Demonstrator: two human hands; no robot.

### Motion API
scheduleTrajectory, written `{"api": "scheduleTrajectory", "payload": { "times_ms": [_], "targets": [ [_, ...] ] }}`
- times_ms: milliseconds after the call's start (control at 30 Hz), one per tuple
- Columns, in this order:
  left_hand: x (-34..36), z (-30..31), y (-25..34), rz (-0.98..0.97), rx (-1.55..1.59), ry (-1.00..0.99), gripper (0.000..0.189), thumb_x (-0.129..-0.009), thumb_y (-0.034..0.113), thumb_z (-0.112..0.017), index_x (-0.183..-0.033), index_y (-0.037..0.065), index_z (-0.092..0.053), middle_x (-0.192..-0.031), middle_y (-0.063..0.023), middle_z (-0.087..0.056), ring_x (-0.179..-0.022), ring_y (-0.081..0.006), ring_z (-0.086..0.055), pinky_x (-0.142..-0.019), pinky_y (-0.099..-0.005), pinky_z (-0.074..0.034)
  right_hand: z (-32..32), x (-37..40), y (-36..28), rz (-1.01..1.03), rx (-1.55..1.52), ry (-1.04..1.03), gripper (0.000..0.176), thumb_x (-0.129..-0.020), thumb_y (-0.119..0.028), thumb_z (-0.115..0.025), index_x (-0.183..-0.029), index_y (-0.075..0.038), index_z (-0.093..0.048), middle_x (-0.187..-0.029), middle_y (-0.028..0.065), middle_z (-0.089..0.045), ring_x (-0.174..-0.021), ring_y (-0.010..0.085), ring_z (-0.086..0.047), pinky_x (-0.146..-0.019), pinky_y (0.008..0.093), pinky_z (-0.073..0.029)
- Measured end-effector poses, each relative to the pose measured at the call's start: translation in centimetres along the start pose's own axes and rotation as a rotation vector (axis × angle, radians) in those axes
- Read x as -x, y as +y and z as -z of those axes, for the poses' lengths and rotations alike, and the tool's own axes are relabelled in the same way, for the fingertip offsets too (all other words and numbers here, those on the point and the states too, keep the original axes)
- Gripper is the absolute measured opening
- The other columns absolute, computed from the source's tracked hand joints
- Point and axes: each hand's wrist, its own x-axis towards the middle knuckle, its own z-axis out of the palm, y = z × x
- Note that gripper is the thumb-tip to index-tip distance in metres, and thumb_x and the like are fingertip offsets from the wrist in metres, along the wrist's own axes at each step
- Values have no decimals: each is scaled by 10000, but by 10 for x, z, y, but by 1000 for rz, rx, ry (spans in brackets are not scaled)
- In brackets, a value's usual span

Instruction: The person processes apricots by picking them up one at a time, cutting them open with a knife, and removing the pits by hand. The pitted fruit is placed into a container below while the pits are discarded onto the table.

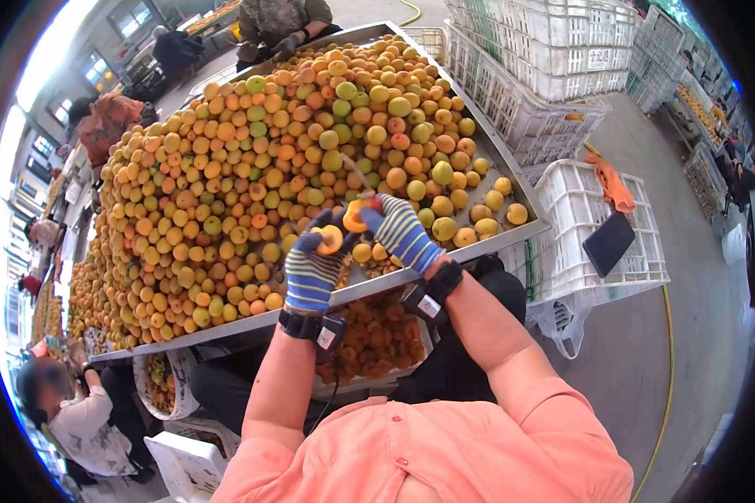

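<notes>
Both of my hands wear striped blue, yellow and white gloves and meet over the near edge of a metal-rimmed table heaped with apricots. My left hand is closed on an apricot half, its orange cut face turned up. Just to the right, my right hand grips another apricot piece. A slim knife-like tool with something red at its base sticks up from the right hand's fingers. Below the table edge, a crate holds many apricot halves.
White plastic crates are stacked at the right. A nearer crate carries a dark tablet-like object and an orange cloth. A white bucket stands lower left, near a seated person. Another person's gloved hand is across the table.
</notes>
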Motion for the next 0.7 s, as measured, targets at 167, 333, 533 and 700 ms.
{"api": "scheduleTrajectory", "payload": {
  "times_ms": [167, 333, 533, 700],
  "targets": [
    [1, -4, -9, -141, 151, 40, 450, -787, 159, -487, -1200, -20, -511, -1292, -212, -504, -1193, -343, -484, -1054, -479, -363, -11, 12, 1, 53, 225, -22, 298, -821, -251, -635, -885, 37, -591, -744, 209, -630, -705, 333, -631, -632, 384, -482],
    [-11, 38, -29, -63, 148, 110, 421, -814, 197, -470, -1177, -13, -513, -1216, -200, -544, -1117, -324, -532, -992, -450, -425, -22, 21, 6, 95, 297, -127, 346, -831, -299, -631, -896, 34, -561, -771, 219, -628, -731, 361, -629, -634, 392, -488],
    [-12, 30, -43, -95, -91, 349, 322, -913, 335, -507, -923, 25, -593, -794, -85, -609, -722, -210, -597, -677, -332, -511, -18, 2, -8, -198, -468, 98, 310, -878, -320, -630, -787, -25, -600, -573, -15, -524, -499, 53, -461, -443, 232, -362],
    [-11, 12, -69, -238, -530, 368, 435, -936, 442, -496, -853, 40, -636, -789, -41, -630, -710, -128, -590, -660, -259, -485, -12, -8, -16, -151, -907, 221, 395, -925, -399, -549, -646, -152, -416, -483, -54, -330, -352, 69, -306, -332, 232, -223]
  ]
}}
